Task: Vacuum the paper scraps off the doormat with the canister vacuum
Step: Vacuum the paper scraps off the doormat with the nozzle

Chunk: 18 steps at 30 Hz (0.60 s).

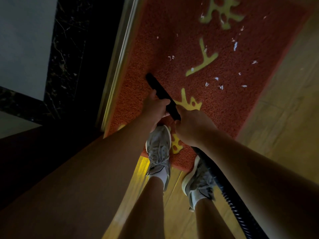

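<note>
Fingers of the left hand and right hand curl round the wand. Its tip sits on the mat near the left edge, well apart from the scraps further right. Sweeping seems barely begun; next, swing the tip right.

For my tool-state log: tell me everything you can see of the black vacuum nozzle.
The nozzle is a slim, matte black tube, plastic by its look, slanting toward the upper left. Its tip seems to touch the orange doormat near the mat's left edge, away from the paper scraps. The left hand grips its middle, the right hand its rear end, where a ribbed black hose trails back.
</note>
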Each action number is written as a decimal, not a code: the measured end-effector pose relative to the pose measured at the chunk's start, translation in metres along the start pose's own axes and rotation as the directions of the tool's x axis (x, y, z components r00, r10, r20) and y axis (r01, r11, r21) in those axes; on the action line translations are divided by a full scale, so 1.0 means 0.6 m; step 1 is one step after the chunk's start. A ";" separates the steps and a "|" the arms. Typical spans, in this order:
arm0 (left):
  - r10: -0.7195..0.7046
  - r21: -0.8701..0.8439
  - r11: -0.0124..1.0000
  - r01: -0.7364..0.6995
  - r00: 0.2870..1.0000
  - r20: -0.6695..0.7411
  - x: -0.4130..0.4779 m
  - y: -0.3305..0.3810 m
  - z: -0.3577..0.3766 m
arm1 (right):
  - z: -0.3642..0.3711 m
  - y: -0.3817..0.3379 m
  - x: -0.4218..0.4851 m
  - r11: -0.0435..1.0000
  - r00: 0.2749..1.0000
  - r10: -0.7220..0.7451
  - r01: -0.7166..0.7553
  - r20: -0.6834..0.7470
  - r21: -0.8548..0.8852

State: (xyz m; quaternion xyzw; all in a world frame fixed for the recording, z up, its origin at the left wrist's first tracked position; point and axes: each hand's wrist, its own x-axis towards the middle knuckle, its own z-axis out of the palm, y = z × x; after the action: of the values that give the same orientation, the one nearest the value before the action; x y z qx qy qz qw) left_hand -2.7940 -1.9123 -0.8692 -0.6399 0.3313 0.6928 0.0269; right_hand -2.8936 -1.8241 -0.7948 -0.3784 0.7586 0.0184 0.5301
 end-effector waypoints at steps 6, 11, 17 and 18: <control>-0.030 -0.038 0.999 0.030 1.000 0.002 -0.011 -0.012 0.014 | 0.007 0.019 -0.009 1.000 1.000 -0.003 0.003 0.012 0.001; 0.020 -0.023 1.000 -0.020 0.999 -0.026 -0.009 0.001 0.002 | 0.004 0.006 -0.002 1.000 0.999 -0.019 0.019 -0.033 0.000; 0.024 -0.025 0.999 -0.025 0.998 -0.057 0.010 0.024 -0.024 | 0.001 -0.021 0.030 0.998 0.997 -0.056 0.055 -0.047 -0.022; 0.021 -0.027 0.999 -0.022 0.998 -0.063 0.010 0.026 -0.027 | 0.002 -0.024 0.034 0.998 0.998 -0.057 0.056 -0.038 -0.023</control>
State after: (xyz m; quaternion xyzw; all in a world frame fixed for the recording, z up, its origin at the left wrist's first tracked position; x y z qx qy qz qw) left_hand -2.7880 -1.9347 -0.8676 -0.6581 0.3292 0.6771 0.0001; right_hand -2.8874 -1.8451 -0.8066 -0.4057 0.7576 0.0044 0.5113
